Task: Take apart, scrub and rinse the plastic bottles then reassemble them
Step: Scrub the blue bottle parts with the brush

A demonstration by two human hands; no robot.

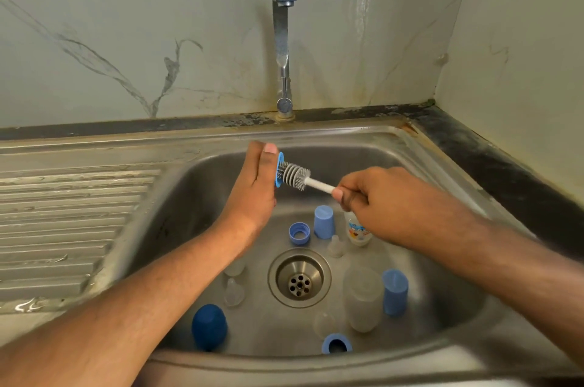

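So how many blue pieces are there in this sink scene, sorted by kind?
Rings: 3, one held in the left hand
Caps: 3
Total: 6

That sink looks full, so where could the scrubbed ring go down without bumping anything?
The ribbed drainboard left of the sink basin is bare. Inside, the back-left floor between the left hand and the basin wall is free. Around the drain it is crowded: blue caps, collar ring, clear teats, clear bottle.
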